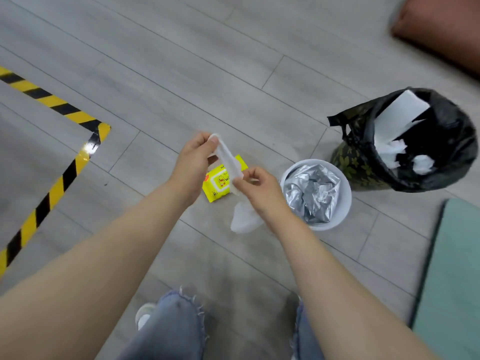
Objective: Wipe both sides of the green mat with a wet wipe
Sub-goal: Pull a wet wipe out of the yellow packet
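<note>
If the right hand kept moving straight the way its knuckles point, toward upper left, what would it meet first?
Probably the left hand: the right hand faces it along the stretched wet wipe both pinch. The yellow wipes pack lies beneath on the floor; depth is unclear.

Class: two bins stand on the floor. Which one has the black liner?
The taller dark floral-patterned bin, farther from the person, has the black liner; the low white bin beside it holds crumpled silver material.

a: where's the wet wipe (228, 158)?
b: white, pulled taut and slanting above the floor, its lower end hanging crumpled.
a: and the green mat (452, 268)?
b: flat at the right edge.
</note>
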`<control>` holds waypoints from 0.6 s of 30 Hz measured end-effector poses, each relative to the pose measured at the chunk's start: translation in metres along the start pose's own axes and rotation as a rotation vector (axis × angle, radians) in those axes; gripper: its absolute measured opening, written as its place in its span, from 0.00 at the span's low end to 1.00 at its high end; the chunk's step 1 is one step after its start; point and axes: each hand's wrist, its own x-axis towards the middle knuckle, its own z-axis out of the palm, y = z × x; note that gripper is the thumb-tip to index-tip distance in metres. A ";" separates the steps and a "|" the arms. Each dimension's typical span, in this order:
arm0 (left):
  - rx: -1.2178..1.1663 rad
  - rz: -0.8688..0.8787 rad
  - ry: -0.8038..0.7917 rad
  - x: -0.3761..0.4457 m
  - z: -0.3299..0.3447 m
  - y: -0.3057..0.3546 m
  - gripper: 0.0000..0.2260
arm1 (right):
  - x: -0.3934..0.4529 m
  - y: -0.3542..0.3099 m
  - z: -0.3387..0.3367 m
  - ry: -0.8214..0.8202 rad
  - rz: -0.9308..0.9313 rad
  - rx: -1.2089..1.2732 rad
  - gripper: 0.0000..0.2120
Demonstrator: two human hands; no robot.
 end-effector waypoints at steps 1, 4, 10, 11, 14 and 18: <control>0.035 0.015 -0.013 -0.012 0.003 0.018 0.08 | -0.014 -0.016 -0.007 0.002 -0.028 0.064 0.08; 0.296 0.102 -0.080 -0.045 0.010 0.076 0.07 | -0.053 -0.073 -0.031 0.004 -0.113 0.242 0.23; 0.494 0.190 -0.316 -0.117 0.029 0.203 0.08 | -0.105 -0.186 -0.071 -0.153 -0.282 0.060 0.32; 0.506 0.185 -0.344 -0.128 0.032 0.220 0.08 | -0.111 -0.204 -0.077 -0.218 -0.271 0.030 0.31; 0.527 0.203 -0.349 -0.154 0.038 0.266 0.07 | -0.139 -0.256 -0.093 -0.398 -0.150 -0.032 0.20; 0.594 0.299 -0.197 -0.185 0.050 0.314 0.07 | -0.187 -0.314 -0.115 -0.300 -0.159 -0.215 0.08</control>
